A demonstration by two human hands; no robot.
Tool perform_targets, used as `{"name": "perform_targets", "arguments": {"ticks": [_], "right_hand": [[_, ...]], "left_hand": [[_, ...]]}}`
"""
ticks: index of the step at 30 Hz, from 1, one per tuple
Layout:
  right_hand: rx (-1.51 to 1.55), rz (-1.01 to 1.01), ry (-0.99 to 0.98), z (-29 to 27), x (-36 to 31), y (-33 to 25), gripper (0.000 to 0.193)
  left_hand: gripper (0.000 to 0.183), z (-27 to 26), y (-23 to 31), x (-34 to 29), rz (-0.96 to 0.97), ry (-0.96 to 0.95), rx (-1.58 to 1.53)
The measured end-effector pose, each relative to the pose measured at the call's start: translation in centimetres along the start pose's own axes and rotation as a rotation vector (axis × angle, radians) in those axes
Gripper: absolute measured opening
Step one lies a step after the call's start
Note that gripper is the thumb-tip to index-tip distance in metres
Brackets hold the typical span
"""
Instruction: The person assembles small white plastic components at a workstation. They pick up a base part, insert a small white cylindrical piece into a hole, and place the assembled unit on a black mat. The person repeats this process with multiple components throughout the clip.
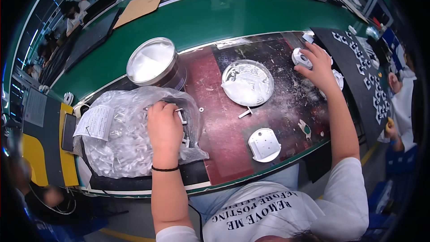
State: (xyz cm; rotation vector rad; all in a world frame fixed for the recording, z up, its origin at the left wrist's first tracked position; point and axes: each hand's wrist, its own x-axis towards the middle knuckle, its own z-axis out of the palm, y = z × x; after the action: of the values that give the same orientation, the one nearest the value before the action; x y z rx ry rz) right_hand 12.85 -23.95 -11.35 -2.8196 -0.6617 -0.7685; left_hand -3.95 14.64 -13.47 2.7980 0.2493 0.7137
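My left hand reaches into the mouth of a clear plastic bag full of small white plastic parts. Its fingers are curled, with their tips hidden, and a white part pokes out beside them. At the far right, my right hand has its fingers spread over a round white plastic housing. More white housings lie partly behind that hand and wrist. Between my hands is a round dish smeared with white grease. A small white T-shaped part touches the table just below it.
A large open tin of white paste stands behind the bag. A round white cover lies near the front edge, and a small white ring beside the bag. A black board with rows of white parts is at right; a co-worker's hand is beyond it.
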Motion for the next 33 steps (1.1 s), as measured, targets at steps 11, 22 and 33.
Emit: {"name": "perform_targets", "arguments": {"ticks": [11,22,33], "right_hand": [[0.616,-0.242,-0.016,-1.7,-1.1,-6.7,0.025],[1.066,-0.264,-0.404,-5.6,-2.3,-16.1,0.021],[0.738,-0.092,-0.094,-1.8,-0.9,-8.8,0.016]], "left_hand": [[0.007,-2.5,2.4,0.2,-0.059,-0.016,-0.462],[0.026,-0.5,7.7,-1.7,0.397,0.28,-0.58],[0.021,-0.4,8.0,-1.5,0.531,0.058,-0.545]]}}
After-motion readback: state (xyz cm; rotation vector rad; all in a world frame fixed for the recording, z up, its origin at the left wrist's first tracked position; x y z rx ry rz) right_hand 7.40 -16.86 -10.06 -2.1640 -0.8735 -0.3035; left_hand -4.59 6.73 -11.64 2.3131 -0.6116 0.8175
